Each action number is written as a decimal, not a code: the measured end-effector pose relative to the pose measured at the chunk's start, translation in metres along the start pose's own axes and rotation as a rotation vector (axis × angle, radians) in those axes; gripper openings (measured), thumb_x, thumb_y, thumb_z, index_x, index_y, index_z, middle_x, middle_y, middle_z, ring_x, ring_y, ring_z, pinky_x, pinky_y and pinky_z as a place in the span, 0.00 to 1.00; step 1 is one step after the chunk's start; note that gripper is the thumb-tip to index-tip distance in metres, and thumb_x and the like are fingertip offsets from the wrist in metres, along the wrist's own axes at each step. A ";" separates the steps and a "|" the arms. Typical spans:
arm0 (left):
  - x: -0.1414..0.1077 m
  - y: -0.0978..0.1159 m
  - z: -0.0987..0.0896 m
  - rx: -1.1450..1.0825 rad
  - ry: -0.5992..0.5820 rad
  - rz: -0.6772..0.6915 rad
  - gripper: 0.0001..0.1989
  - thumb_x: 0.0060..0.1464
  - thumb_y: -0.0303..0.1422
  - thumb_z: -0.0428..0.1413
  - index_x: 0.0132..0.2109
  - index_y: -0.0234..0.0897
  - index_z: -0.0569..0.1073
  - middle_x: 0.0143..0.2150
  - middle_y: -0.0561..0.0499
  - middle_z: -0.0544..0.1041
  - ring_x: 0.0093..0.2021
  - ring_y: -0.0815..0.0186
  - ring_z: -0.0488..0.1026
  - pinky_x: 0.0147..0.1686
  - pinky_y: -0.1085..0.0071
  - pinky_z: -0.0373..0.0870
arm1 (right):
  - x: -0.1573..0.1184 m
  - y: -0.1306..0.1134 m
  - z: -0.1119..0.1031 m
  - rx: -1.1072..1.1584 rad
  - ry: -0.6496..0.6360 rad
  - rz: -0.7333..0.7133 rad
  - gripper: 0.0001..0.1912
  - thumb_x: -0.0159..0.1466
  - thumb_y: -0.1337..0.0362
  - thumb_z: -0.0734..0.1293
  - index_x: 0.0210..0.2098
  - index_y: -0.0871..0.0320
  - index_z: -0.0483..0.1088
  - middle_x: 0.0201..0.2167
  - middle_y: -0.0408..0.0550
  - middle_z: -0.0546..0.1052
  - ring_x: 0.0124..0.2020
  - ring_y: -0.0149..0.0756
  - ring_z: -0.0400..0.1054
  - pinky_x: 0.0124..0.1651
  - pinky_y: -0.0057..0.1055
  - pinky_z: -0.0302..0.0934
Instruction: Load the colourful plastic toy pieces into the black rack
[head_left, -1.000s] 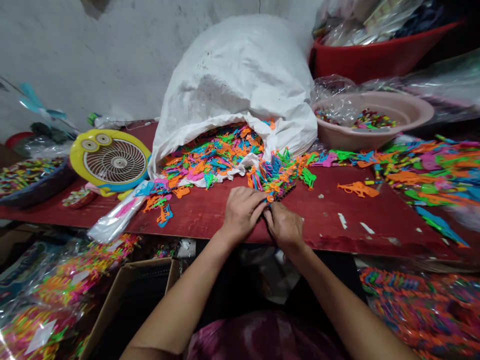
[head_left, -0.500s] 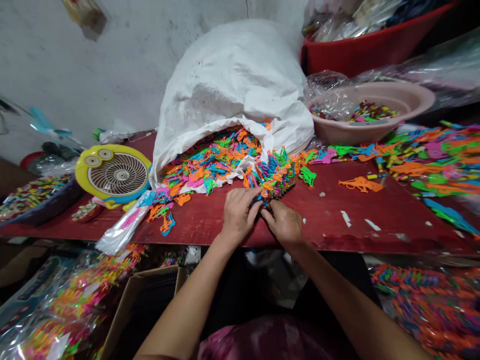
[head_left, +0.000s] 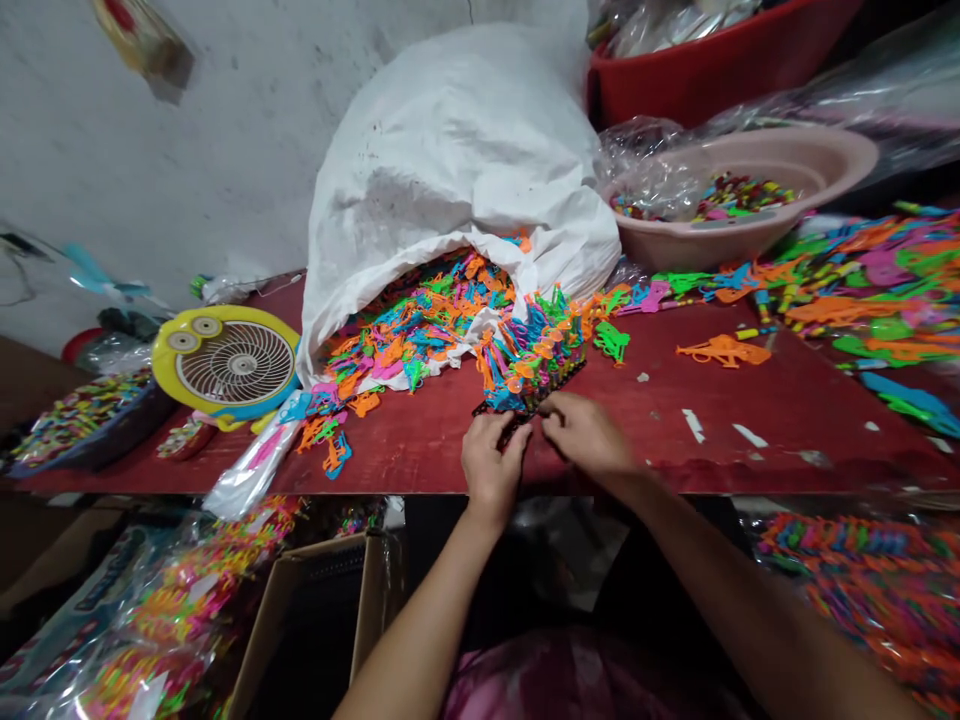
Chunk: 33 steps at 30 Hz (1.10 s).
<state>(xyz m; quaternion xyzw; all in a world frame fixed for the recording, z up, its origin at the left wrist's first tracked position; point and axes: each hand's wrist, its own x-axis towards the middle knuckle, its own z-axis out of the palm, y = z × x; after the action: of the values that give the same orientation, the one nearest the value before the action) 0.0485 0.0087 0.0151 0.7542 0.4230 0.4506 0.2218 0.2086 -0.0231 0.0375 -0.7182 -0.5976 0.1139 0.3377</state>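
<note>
Colourful plastic toy guns [head_left: 536, 345] stand packed in rows in a dark perforated rack [head_left: 574, 368] on the red table. At the rack's near left end, my left hand [head_left: 491, 460] is closed, thumb and fingers bent around a dark piece at its edge. My right hand [head_left: 589, 435] is closed too, its curled fingertips at the rack's near edge; what they grip is hidden. Behind the rack, a big white sack [head_left: 457, 140] lies with its mouth open, spilling loose toy guns [head_left: 405, 325] onto the table.
A yellow fan [head_left: 225, 365] stands left, near a plastic sleeve [head_left: 255, 455] and a basin of small parts [head_left: 82, 420]. On the right are a pink basin [head_left: 742, 235], an orange toy gun [head_left: 724, 350] and a colourful pile [head_left: 877, 270]. A cardboard box [head_left: 367, 590] sits below the table edge.
Both hands have drawn back toward the table's front edge, uncovering more of the rack's near end. The right hand has moved slightly away from the left. The view has shifted a little.
</note>
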 end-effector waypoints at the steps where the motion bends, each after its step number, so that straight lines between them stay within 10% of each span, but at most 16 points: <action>1: 0.005 0.000 0.001 0.013 -0.017 -0.005 0.08 0.57 0.34 0.61 0.44 0.37 0.79 0.36 0.49 0.76 0.37 0.66 0.73 0.40 0.70 0.70 | 0.004 0.009 -0.007 0.056 0.065 0.033 0.10 0.61 0.68 0.61 0.37 0.56 0.74 0.33 0.46 0.79 0.32 0.36 0.69 0.33 0.29 0.55; 6: 0.020 -0.002 0.002 0.068 -0.094 0.002 0.08 0.60 0.34 0.57 0.37 0.37 0.80 0.30 0.51 0.74 0.32 0.68 0.71 0.35 0.73 0.66 | 0.039 0.054 -0.033 0.060 0.391 0.131 0.17 0.55 0.69 0.62 0.43 0.61 0.74 0.39 0.54 0.77 0.38 0.41 0.70 0.41 0.34 0.62; 12: 0.026 -0.006 0.006 0.109 -0.148 0.014 0.10 0.62 0.35 0.54 0.37 0.38 0.80 0.35 0.49 0.77 0.38 0.65 0.73 0.37 0.73 0.66 | 0.067 0.073 -0.022 0.137 0.206 0.112 0.23 0.54 0.72 0.62 0.49 0.62 0.73 0.42 0.54 0.79 0.41 0.42 0.71 0.45 0.35 0.64; 33: 0.028 -0.006 0.015 0.302 -0.116 0.070 0.11 0.62 0.33 0.53 0.37 0.35 0.79 0.34 0.44 0.79 0.35 0.62 0.74 0.34 0.69 0.64 | 0.048 0.057 -0.016 0.087 0.354 0.135 0.21 0.55 0.69 0.62 0.49 0.62 0.71 0.42 0.56 0.76 0.41 0.44 0.69 0.45 0.39 0.64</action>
<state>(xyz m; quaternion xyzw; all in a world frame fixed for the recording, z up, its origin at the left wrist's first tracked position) 0.0660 0.0363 0.0172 0.8181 0.4458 0.3450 0.1140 0.2746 0.0132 0.0262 -0.7502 -0.4739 0.0338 0.4598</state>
